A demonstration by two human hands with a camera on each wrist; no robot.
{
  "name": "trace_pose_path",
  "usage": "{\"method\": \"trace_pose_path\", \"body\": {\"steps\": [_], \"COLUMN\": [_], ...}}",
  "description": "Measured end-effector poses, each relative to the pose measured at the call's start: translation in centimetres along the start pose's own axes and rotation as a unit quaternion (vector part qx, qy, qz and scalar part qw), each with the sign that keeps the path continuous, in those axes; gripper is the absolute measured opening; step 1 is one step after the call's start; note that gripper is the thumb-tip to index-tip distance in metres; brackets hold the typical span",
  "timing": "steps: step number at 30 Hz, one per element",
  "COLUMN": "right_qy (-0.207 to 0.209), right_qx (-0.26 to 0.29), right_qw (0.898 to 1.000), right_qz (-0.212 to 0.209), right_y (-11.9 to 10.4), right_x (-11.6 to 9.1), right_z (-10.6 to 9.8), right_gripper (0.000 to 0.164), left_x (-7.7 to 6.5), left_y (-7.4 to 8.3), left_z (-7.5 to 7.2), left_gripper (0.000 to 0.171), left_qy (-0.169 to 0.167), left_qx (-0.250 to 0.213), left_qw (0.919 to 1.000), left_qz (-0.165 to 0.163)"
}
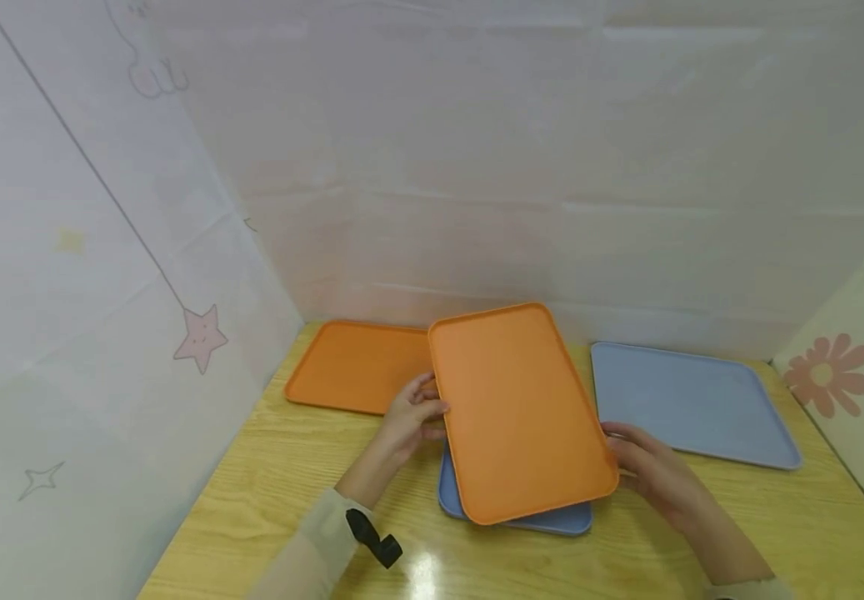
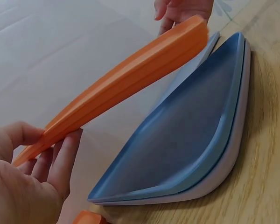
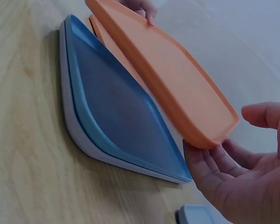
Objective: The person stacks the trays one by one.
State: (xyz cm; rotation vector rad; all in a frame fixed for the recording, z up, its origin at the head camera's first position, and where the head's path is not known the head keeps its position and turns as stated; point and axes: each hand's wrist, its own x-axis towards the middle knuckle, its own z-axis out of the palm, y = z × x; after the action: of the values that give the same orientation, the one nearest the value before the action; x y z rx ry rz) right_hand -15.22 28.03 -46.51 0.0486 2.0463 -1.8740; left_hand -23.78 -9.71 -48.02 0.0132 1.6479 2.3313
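An orange tray (image 1: 521,408), rectangular with rounded corners and a low rim, is held tilted in the air between both hands. My left hand (image 1: 407,421) pinches its left edge, thumb above and fingers beneath. At the lower right edge, my right hand (image 1: 656,471) holds the tray with bent fingers underneath; in the right wrist view its thumb stands slightly off the rim. Below lies a blue tray (image 2: 177,135), partly covered in the head view. The left wrist view shows it stacked on a paler tray (image 2: 224,172).
Another orange tray (image 1: 360,367) lies at the back left of the wooden table (image 1: 274,492). A light blue tray (image 1: 690,404) sits at the back right. Pale printed sheets (image 1: 432,167) hang close behind and along both sides.
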Motion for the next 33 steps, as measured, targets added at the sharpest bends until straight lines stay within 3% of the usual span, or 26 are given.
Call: {"method": "trace_pose_path", "body": {"steps": [6, 10, 17, 27, 33], "right_qy": [-0.043, -0.043, -0.056, -0.079, -0.079], "right_qx": [-0.034, -0.034, 0.015, 0.046, 0.057], "right_qw": [0.998, 0.998, 0.998, 0.996, 0.995], "right_qz": [-0.01, -0.01, -0.009, -0.014, -0.012], "right_y": [-0.7, -0.8, -0.8, 0.0, 0.5], "right_x": [1.8, 2.7, 3.3, 3.9, 4.1], "right_z": [-0.5, -0.5, -0.3, 0.0, 0.1], "right_gripper": [0.069, 0.069, 0.074, 0.075, 0.076], "left_x": [0.1, 0.4, 0.7, 0.9, 0.8], "left_y": [0.2, 0.1, 0.1, 0.6, 1.0], "left_z": [-0.6, -0.9, -1.5, -1.8, -2.0], "left_gripper": [0.072, 0.074, 0.073, 0.073, 0.078], "left_qy": [-0.06, -0.094, -0.105, -0.112, -0.141], "left_qx": [0.039, 0.053, 0.06, 0.108, 0.11], "left_qw": [0.997, 0.9934, 0.9914, 0.9859, 0.9821], "left_qz": [-0.028, -0.041, -0.05, -0.06, -0.059]}}
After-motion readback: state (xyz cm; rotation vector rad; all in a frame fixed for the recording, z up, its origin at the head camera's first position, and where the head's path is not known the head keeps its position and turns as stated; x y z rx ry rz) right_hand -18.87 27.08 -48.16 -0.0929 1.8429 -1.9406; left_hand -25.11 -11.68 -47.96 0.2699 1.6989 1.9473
